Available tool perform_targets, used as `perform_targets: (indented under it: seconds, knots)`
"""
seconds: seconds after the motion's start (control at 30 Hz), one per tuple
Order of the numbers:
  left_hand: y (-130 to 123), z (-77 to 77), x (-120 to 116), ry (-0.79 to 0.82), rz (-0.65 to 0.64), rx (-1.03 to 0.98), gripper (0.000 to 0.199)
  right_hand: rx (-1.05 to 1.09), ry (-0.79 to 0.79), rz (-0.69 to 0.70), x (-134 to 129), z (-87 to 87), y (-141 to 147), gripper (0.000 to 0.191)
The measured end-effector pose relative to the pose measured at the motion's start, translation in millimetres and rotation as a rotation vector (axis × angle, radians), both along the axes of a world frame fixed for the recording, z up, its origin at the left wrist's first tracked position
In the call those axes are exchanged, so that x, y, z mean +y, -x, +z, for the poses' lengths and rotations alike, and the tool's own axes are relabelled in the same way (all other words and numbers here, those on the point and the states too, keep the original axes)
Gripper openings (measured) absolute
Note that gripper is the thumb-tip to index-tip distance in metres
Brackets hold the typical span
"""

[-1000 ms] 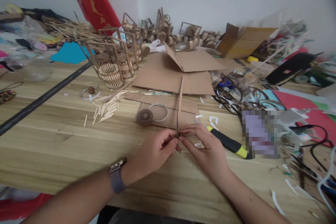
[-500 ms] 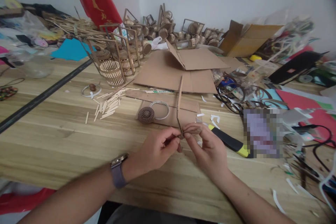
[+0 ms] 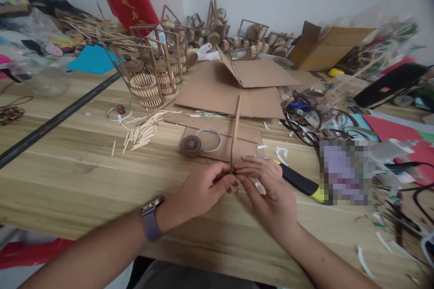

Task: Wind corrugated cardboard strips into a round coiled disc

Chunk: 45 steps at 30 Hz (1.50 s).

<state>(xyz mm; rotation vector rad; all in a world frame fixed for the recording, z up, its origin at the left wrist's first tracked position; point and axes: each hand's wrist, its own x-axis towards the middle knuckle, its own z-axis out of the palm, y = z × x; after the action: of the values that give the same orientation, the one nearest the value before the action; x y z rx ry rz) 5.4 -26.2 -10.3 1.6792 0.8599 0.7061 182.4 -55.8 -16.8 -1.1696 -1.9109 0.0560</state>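
A thin brown cardboard strip [image 3: 236, 126] stands up from between my fingertips, its lower end at my hands. My left hand [image 3: 208, 187], on the arm with a watch, pinches that lower end. My right hand [image 3: 267, 189] meets it from the other side, thumb and fingers pressed round the same end. What lies between the fingertips is mostly hidden. Just beyond the hands, a coiled brown disc [image 3: 190, 146] and a pale ring [image 3: 209, 139] rest on a flat cardboard piece [image 3: 249, 146].
Small wooden sticks [image 3: 144, 134] are scattered at left of centre, before several little baskets [image 3: 146, 90]. Large cardboard sheets [image 3: 203, 88] lie farther back. A black and yellow cutter [image 3: 298, 178] is right of my right hand, near tangled strips and cables.
The fingers of my right hand have straightened and drawn closer to the strip's lower end. The strip stands slightly more upright. The whole view has shifted a little.
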Motion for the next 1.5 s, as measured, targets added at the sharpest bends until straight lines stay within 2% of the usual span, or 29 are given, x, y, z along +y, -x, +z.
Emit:
perform_targets:
  seconds: [0.3,0.63,0.8,1.03,1.2,1.37,1.5]
  knots:
    - [-2,-5.5,-5,0.048,0.044,-0.047,0.018,-0.097,-0.013,-0.029,-3,-2.5,4,0.010]
    - [1,-3.9,-7,0.072,0.003,-0.051,0.017,0.025,0.076,-0.017,-1,3.6,3,0.010]
    - [0,-2.7,-5,0.140,0.022,-0.111,0.021,0.059,0.015,-0.005,-1,1.3,5,0.012]
    - [-3,-10.3,-2,0.162,0.021,-0.164,0.026,-0.051,-0.033,-0.003,-1,-4.2,3,0.005]
    - [-3,-13.1,-1,0.235,0.022,-0.203,0.025,-0.080,-0.024,0.001,0,-5.2,1,0.013]
    - [-3,-14.9,-5,0.186,0.044,-0.160,0.021,-0.077,-0.035,-0.021,-1,-5.0,2,0.013]
    - [-2,-11.6,-5,0.166,0.035,-0.132,0.020,0.019,0.014,-0.036,0,-4.3,2,0.012]
